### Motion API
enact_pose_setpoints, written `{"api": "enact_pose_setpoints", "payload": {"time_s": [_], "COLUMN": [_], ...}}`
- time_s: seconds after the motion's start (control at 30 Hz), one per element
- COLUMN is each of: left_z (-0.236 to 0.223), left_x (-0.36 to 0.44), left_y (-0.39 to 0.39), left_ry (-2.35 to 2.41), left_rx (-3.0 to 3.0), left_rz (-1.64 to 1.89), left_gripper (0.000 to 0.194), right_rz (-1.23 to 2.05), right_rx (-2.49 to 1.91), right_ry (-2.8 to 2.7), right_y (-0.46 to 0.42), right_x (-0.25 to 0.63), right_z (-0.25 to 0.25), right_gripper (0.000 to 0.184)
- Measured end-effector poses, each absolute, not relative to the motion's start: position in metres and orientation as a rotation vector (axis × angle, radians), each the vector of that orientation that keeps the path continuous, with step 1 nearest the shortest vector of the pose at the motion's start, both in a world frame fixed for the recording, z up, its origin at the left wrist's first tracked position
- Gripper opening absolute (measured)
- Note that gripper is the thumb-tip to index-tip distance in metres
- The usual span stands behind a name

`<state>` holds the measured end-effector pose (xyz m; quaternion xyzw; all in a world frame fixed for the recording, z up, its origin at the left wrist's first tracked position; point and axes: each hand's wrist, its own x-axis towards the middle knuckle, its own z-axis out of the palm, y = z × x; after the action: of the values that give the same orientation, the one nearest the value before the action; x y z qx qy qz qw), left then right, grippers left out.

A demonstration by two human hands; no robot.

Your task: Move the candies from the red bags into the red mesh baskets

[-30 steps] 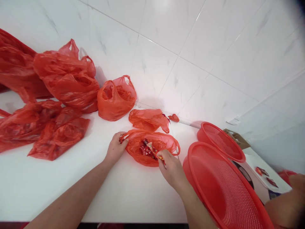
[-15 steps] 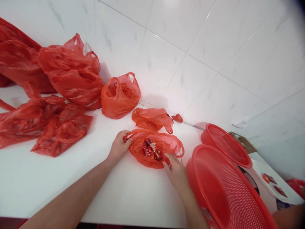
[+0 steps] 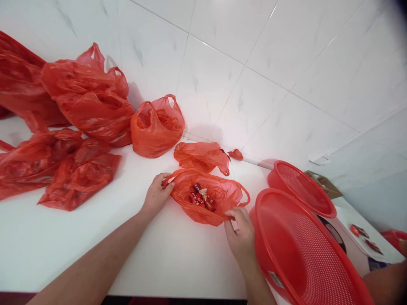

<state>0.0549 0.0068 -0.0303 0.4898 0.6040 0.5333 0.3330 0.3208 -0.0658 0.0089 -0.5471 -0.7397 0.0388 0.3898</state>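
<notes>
A small red plastic bag (image 3: 219,199) lies open on the white table (image 3: 95,237), with several wrapped candies (image 3: 202,197) inside. My left hand (image 3: 157,197) is closed on the bag's left handle. My right hand (image 3: 241,233) pinches the bag's near right edge, fingers closed on the plastic. The bag's mouth is stretched between the two hands.
Several more red bags lie at the left (image 3: 79,178), one (image 3: 157,127) stands open by the tiled wall, and a flat one (image 3: 200,156) lies behind. Two red mesh baskets (image 3: 295,250) (image 3: 302,188) stand at the right. Another person's arm (image 3: 386,284) shows at the bottom right.
My right hand has come out of the bag, where it was among the candies, and has taken hold of the bag's near right edge. The left hand keeps its grip.
</notes>
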Motion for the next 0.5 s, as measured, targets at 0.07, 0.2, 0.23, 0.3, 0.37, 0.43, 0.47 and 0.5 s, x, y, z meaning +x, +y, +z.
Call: {"api": "enact_pose_setpoints", "payload": {"time_s": [0.07, 0.2, 0.23, 0.3, 0.37, 0.43, 0.47, 0.5], "left_z": [-0.031, -0.031, -0.03, -0.03, -0.03, -0.03, -0.03, -0.03], "left_x": [0.055, 0.055, 0.054, 0.054, 0.054, 0.054, 0.054, 0.054], "left_y": [0.007, 0.007, 0.006, 0.006, 0.005, 0.005, 0.005, 0.005], "left_ry": [1.575, 1.553, 1.555, 1.56, 1.56, 1.559, 1.559, 1.56], "left_rx": [1.278, 1.284, 1.283, 1.277, 1.274, 1.276, 1.274, 1.271], "left_rz": [1.398, 1.407, 1.405, 1.401, 1.401, 1.401, 1.401, 1.399], "left_gripper": [0.029, 0.03, 0.03, 0.031, 0.03, 0.031, 0.031, 0.031], "right_rz": [-0.001, -0.102, -0.103, -0.077, -0.012, 0.074, 0.116, 0.156], "right_rx": [-1.306, -1.283, -1.299, -1.352, -1.426, -1.519, -1.57, -1.625], "right_ry": [-1.803, -1.712, -1.706, -1.692, -1.671, -1.617, -1.575, -1.52], "right_y": [-0.073, -0.084, -0.087, -0.093, -0.1, -0.107, -0.11, -0.112], "right_x": [0.318, 0.323, 0.327, 0.336, 0.346, 0.355, 0.359, 0.361], "right_z": [0.013, 0.004, -0.001, -0.012, -0.022, -0.031, -0.035, -0.037], "right_gripper": [0.016, 0.018, 0.017, 0.015, 0.015, 0.017, 0.019, 0.022]}}
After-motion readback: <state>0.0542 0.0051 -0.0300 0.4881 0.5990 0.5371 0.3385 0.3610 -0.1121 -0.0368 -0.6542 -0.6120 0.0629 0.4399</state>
